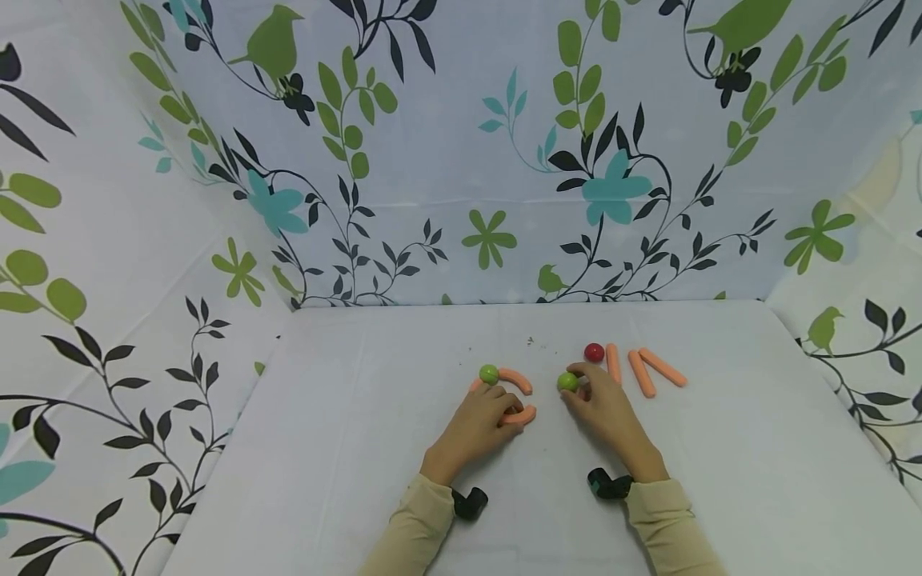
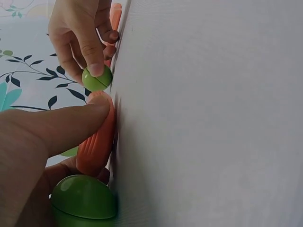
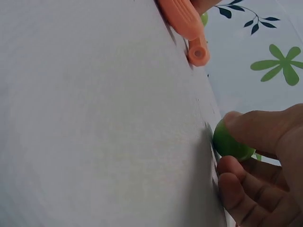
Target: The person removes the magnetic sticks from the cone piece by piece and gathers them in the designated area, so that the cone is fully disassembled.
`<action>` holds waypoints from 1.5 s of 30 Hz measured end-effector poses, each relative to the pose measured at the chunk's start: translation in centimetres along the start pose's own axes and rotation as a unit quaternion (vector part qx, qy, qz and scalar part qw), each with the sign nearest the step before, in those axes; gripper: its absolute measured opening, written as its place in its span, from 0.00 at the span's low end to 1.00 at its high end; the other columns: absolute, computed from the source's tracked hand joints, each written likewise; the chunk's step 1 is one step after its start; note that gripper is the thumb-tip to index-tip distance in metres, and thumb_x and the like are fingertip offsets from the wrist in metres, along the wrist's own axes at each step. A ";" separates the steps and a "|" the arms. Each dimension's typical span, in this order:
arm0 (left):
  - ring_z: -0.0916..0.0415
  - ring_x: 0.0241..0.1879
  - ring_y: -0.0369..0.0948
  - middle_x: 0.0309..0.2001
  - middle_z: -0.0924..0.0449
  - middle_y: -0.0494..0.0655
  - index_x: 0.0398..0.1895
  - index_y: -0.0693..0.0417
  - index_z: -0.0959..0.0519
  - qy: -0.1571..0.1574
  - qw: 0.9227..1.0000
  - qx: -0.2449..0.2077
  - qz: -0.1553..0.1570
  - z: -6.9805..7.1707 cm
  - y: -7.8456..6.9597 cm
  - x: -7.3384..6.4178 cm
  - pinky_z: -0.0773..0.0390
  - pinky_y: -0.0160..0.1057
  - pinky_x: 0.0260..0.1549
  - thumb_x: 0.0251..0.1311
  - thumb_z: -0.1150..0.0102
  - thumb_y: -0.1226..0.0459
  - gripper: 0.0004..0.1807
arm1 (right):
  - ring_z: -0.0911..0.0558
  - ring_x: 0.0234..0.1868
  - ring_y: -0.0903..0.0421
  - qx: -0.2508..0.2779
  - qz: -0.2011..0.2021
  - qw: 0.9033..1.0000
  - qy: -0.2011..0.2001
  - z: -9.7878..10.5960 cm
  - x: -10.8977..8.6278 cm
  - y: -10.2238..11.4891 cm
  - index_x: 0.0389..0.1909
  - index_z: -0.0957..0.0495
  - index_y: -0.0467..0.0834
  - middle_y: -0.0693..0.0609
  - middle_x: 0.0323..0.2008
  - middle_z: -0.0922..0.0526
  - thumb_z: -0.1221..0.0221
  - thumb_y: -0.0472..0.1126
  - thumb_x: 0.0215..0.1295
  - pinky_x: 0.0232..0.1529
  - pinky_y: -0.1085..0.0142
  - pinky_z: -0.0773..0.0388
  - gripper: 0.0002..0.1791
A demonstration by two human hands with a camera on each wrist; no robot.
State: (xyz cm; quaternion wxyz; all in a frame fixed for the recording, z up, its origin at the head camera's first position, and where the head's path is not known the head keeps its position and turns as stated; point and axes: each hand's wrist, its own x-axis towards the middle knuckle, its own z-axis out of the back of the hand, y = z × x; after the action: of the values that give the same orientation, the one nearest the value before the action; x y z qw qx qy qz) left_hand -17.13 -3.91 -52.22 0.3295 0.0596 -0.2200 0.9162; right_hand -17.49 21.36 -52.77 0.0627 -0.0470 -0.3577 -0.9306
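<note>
My left hand pinches a curved orange plastic piece low on the table. In the left wrist view the thumb lies on that ribbed piece, with fingers behind it. A green ball sits just beyond the left hand, beside another curved orange piece; a further orange piece is mostly hidden by the hand. To the right, my right hand holds a second green ball between thumb and fingers at the tabletop. A seam line shows on this ball.
Behind the right hand lies a red ball. Three straighter orange sticks, a near-upright one, a slanted one and an outer one, lie right of it. The white table meets a patterned cloth behind.
</note>
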 end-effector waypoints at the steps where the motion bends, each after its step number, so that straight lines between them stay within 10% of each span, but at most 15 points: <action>1: 0.22 0.40 0.35 0.38 0.15 0.39 0.41 0.46 0.13 0.001 1.000 0.001 -0.001 0.0 0.0 0.0 0.25 0.43 0.60 0.66 0.30 0.58 0.05 | 0.24 0.34 0.56 -0.002 -0.002 1.000 -0.002 0.1 0.0 -0.1 0.62 0.24 0.39 0.43 0.49 0.18 0.32 0.41 0.68 0.33 0.66 0.28 0.24; 16: 0.27 0.36 0.34 0.41 0.14 0.38 0.42 0.48 0.15 0.008 1.000 -0.024 -0.008 0.2 0.0 0.2 0.25 0.40 0.52 0.60 0.25 0.56 0.12 | 0.17 0.45 0.43 -0.124 -0.026 0.991 -0.039 1.4 -0.2 -0.6 0.64 0.26 0.36 0.35 0.60 0.20 0.34 0.45 0.70 0.42 0.47 0.16 0.27; 26: 0.22 0.44 0.39 0.41 0.15 0.38 0.51 0.49 0.16 0.035 0.999 -0.010 -0.012 0.5 0.2 -0.1 0.22 0.39 0.55 0.61 0.26 0.57 0.17 | 0.17 0.55 0.40 -0.116 -0.053 0.991 -0.040 2.1 -0.5 -1.1 0.64 0.26 0.36 0.36 0.58 0.20 0.37 0.44 0.72 0.49 0.40 0.18 0.25; 40: 0.21 0.56 0.44 0.57 0.16 0.38 0.52 0.47 0.14 0.065 0.998 0.005 0.024 2.8 0.3 -0.8 0.22 0.48 0.55 0.71 0.37 0.51 0.15 | 0.25 0.36 0.49 -0.084 -0.045 0.994 -0.046 3.7 -0.6 -1.2 0.65 0.25 0.37 0.40 0.48 0.21 0.36 0.43 0.72 0.30 0.62 0.32 0.25; 45: 0.25 0.63 0.48 0.55 0.15 0.40 0.54 0.44 0.14 0.093 0.994 0.043 0.044 4.3 0.8 -2.0 0.23 0.51 0.57 0.68 0.32 0.56 0.14 | 0.24 0.40 0.48 -0.048 0.013 0.998 -0.040 4.1 -0.9 -1.1 0.62 0.21 0.36 0.40 0.48 0.18 0.36 0.38 0.72 0.38 0.58 0.26 0.20</action>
State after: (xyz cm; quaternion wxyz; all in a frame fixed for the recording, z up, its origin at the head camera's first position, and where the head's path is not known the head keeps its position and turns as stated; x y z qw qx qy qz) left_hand -16.20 -7.53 -49.12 0.3053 -0.0216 -0.1507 0.9400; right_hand -16.58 25.05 -50.60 0.0585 -0.0913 -0.3145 -0.9430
